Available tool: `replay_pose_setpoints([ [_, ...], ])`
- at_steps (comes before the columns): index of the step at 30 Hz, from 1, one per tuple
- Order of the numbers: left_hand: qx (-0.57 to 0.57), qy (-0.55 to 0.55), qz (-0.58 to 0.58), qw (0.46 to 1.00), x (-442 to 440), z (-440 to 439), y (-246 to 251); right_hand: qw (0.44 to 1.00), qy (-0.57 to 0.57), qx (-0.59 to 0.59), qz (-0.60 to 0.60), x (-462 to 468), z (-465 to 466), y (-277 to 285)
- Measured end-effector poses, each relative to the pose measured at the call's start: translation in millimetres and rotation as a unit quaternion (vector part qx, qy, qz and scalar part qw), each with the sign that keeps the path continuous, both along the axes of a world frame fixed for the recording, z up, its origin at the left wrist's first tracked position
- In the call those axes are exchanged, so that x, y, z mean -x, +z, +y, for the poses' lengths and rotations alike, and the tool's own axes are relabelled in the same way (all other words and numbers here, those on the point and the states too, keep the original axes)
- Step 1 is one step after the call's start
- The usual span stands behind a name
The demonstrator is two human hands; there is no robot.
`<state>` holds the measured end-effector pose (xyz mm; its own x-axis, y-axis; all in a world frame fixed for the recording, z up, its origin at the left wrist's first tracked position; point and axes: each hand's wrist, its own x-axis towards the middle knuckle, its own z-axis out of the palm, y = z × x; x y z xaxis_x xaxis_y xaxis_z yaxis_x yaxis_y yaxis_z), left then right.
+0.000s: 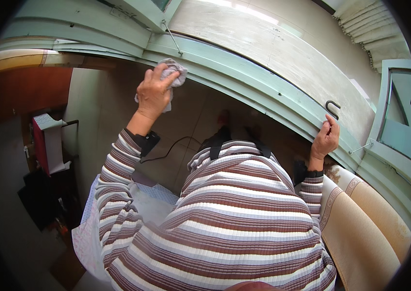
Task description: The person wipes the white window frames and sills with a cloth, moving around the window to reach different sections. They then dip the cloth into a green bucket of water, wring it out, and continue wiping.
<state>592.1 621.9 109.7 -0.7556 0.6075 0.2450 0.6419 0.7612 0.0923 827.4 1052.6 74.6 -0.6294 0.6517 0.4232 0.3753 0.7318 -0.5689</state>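
My left hand (154,91) grips a crumpled light-grey cloth (176,74), bunched in the fingers and hanging partly below them. It is near the inner edge of the pale-green window frame (220,67), close to a thin metal window stay (172,38). At the right end of the same frame is my right hand (325,140), its fingers bent. Just beyond those fingertips a black curved hook (331,108) shows against the sill; whether the fingers touch or hold it is unclear. Both wrists wear dark bands with devices.
Outside the frame runs a grey stone sill (263,43). An open window sash (400,112) stands at right, above yellowish patterned curtains (362,225). A dark cable (169,149) hangs near my left wrist. Left are a reddish-brown wooden panel (27,87) and a cloth-covered item (47,142).
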Motion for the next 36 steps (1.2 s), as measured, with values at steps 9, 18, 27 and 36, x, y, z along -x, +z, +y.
replay_pose_setpoints([
  [9,-0.016,0.072,-0.045,0.996,-0.9,0.7,1.3,1.0,0.0,-0.015,-0.002,0.2,-0.8,-0.1],
  [18,-0.09,-0.165,-0.094,0.978,-67.2,111.4,8.8,1.0,0.005,-0.027,0.007,0.3,2.2,-4.5],
  [27,-0.464,-0.07,-0.749,0.467,-74.4,139.1,12.3,0.95,0.086,0.299,0.012,14.9,-31.4,30.7],
  [36,-0.627,-0.021,-0.738,0.25,-91.6,139.9,1.6,0.708,0.304,0.633,-0.075,70.2,-111.0,52.7],
])
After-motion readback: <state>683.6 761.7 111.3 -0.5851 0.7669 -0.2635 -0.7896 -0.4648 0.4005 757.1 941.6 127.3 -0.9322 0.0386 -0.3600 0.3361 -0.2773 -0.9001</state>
